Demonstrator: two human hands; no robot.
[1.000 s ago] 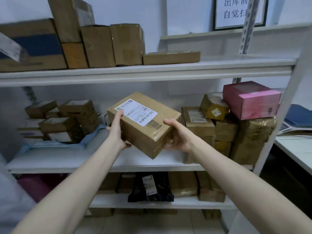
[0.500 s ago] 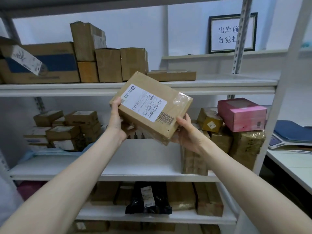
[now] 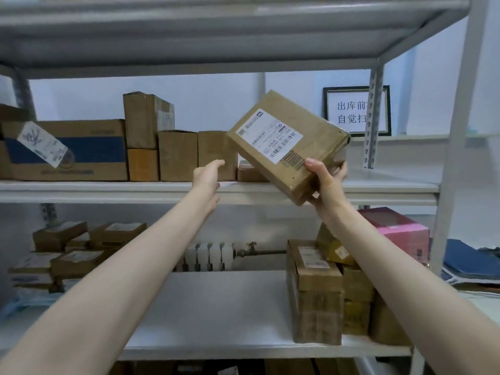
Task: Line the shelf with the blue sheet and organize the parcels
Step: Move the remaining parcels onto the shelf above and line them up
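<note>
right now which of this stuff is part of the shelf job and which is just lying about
Job: labelled parcel in the right hand; open left hand; upper-shelf boxes; lower parcel stack; pink box; blue sheet.
Lying about: framed sign; radiator; dark blue pile.

left hand (image 3: 207, 176) open, extended forward | right hand (image 3: 326, 185) raised, gripping

The right hand (image 3: 326, 185) grips the lower corner of a tilted brown parcel (image 3: 286, 142), its white label facing the camera, held up in front of the upper shelf (image 3: 81, 189). The left hand (image 3: 207, 180), fingers relaxed, reaches toward that shelf's edge, apart from the parcel. Cardboard boxes (image 3: 177, 155) line the shelf. Below, a pink box (image 3: 397, 234) tops a stack on the lower shelf (image 3: 216, 320); a crumpled blue sheet (image 3: 24, 301) lies at its left
</note>
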